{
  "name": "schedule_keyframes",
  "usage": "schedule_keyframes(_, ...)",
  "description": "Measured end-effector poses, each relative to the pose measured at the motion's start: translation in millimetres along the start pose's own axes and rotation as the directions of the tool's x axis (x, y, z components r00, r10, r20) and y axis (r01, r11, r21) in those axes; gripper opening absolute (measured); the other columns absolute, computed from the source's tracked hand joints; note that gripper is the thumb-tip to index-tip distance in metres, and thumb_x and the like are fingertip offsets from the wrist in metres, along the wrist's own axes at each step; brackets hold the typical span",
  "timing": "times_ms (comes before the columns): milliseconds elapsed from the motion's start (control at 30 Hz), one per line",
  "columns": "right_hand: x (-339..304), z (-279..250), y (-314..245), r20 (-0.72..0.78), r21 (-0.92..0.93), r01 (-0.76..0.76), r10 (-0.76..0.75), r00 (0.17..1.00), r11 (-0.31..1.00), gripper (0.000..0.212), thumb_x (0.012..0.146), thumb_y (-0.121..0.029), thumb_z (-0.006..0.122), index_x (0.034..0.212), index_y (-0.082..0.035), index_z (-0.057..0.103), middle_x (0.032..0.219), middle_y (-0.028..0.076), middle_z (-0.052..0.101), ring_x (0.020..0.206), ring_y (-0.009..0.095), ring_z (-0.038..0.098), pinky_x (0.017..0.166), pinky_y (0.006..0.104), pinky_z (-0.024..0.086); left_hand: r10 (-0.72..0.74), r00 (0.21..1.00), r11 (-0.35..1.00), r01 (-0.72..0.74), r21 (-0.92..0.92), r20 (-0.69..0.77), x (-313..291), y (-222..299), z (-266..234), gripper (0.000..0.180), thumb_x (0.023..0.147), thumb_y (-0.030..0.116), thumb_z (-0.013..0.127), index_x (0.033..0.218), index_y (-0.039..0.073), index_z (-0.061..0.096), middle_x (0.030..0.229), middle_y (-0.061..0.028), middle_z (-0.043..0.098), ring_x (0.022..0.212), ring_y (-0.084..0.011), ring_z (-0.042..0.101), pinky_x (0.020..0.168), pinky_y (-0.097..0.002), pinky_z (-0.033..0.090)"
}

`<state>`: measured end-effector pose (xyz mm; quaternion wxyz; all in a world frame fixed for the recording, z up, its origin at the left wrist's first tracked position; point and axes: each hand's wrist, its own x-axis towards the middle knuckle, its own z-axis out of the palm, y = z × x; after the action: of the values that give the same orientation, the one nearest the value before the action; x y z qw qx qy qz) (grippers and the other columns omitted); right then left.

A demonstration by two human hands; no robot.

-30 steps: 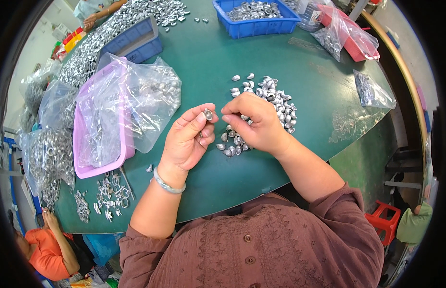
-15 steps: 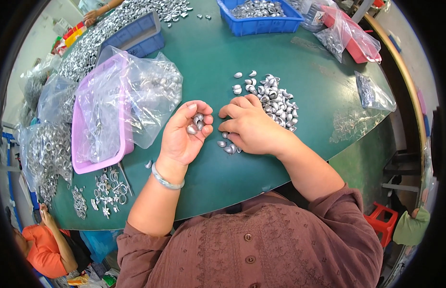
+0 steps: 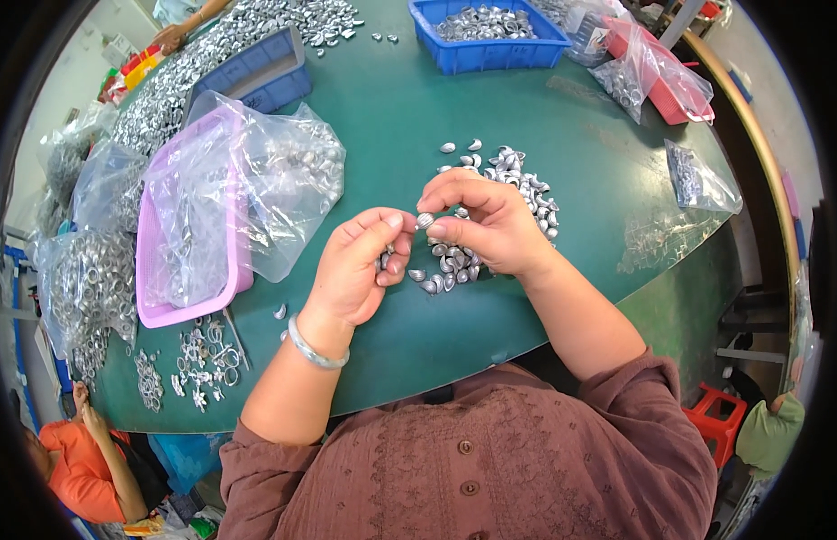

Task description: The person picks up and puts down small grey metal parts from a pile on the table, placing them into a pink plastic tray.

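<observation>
A small ribbed, shell-shaped silver metal piece (image 3: 425, 220) is pinched between thumb and fingertips of my right hand (image 3: 497, 225). Close beside it, my left hand (image 3: 349, 270) is closed around a few similar silver pieces (image 3: 384, 258), mostly hidden by the curled fingers. The left fingertips come close to the pinched piece; whether they touch it I cannot tell. Beneath and behind my right hand lies a loose pile of the same silver pieces (image 3: 537, 209), partly covered by that hand. A light bangle (image 3: 317, 346) circles my left wrist.
A lilac basket (image 3: 150, 270) with a clear plastic bag (image 3: 288, 216) stands at left, near ring-like metal parts (image 3: 207, 355). Blue trays (image 3: 490, 56) and a large silver heap (image 3: 157, 112) lie far off. A pink-red tray (image 3: 666, 94) is far right. Other people sit nearby.
My right hand has lifted off the pile and moved left, now pinching one silver piece. My left hand has turned inward and its fingers have curled over the pieces in it.
</observation>
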<state>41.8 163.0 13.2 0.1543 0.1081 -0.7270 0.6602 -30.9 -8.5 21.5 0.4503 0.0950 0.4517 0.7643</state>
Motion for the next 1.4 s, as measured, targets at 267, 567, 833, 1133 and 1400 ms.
schedule_keyframes(267,-1,5,0,-0.067,0.113,-0.047,0.055,0.996,0.992,0.015,0.070,-0.003,0.066,0.085,-0.003,0.061,0.084,0.002,0.057,0.074,0.011,0.051,0.064,0.0232,0.041,0.070,0.996,0.996,-0.072,0.057,0.048,-4,-2,4,0.011,0.085,0.013,0.053,0.087,0.002,0.057,0.067,-0.0006,0.051,0.052,-0.0054,0.042,0.042,-0.0151,0.029)
schedule_keyframes(567,0,6,-3,-0.039,0.003,0.021,-0.021,0.999,1.000,0.014,0.070,-0.001,0.065,0.083,-0.003,0.059,0.079,0.002,0.057,0.073,0.011,0.053,0.065,0.0234,0.043,0.170,0.985,0.964,-0.174,0.202,0.036,-1,-5,3,0.013,0.084,0.016,0.057,0.086,0.004,0.058,0.063,0.0034,0.048,0.052,-0.0027,0.039,0.045,-0.0148,0.030)
schedule_keyframes(833,0,6,-4,-0.022,0.005,-0.018,0.018,1.000,1.000,0.012,0.072,-0.002,0.064,0.083,-0.003,0.059,0.077,0.002,0.057,0.071,0.010,0.054,0.064,0.0227,0.044,0.243,0.970,0.922,-0.240,0.305,0.028,-2,-5,6,0.014,0.084,0.017,0.057,0.086,0.004,0.058,0.062,0.0039,0.048,0.052,-0.0020,0.039,0.046,-0.0148,0.030)
schedule_keyframes(1133,0,7,-10,-0.017,-0.180,0.049,-0.053,0.998,0.982,0.011,0.072,-0.001,0.064,0.082,-0.002,0.058,0.075,0.005,0.058,0.067,0.013,0.057,0.061,0.0247,0.046,0.269,0.963,0.915,-0.260,0.309,0.016,-2,-6,5,0.007,0.081,0.007,0.057,0.085,0.001,0.059,0.069,0.0057,0.051,0.057,0.0004,0.039,0.049,-0.0141,0.031)
schedule_keyframes(1400,1,8,-11,-0.013,-0.212,0.077,-0.081,0.997,0.974,0.011,0.072,0.000,0.063,0.081,-0.002,0.058,0.074,0.006,0.058,0.066,0.014,0.056,0.059,0.0250,0.045,0.271,0.963,0.905,-0.253,0.342,-0.003,-2,-7,5,0.009,0.081,0.010,0.056,0.086,0.002,0.058,0.062,0.0025,0.050,0.051,-0.0030,0.041,0.046,-0.0160,0.031)
